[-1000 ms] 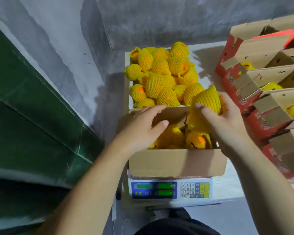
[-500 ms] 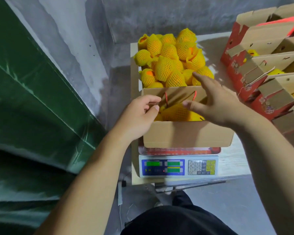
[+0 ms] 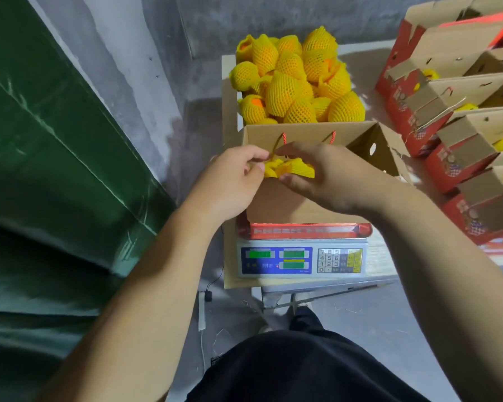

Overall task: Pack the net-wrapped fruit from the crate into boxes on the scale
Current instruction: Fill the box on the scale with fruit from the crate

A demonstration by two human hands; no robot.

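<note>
An open cardboard box (image 3: 296, 206) stands on the electronic scale (image 3: 302, 258). Behind it a crate is heaped with fruit in yellow foam nets (image 3: 295, 79). Both hands meet over the box's left half. My left hand (image 3: 233, 181) pinches the edge of a yellow foam net (image 3: 288, 169) at the box's top. My right hand (image 3: 325, 175) curls over the same net from the right, thumb under it. The fruit inside that net is hidden by my fingers. A red cord handle (image 3: 333, 136) hangs on the box's far wall.
Several red and brown gift boxes (image 3: 453, 129) with open flaps stand in a row at the right, some holding netted fruit. A green tarp (image 3: 55, 158) covers the left. The grey wall is behind the crate. The scale sits on a small table whose edge (image 3: 302, 282) is close to my legs.
My right hand came back from over the crate edge to the box. Both hands closed in together on a yellow net at the box's top. The camera moved closer.
</note>
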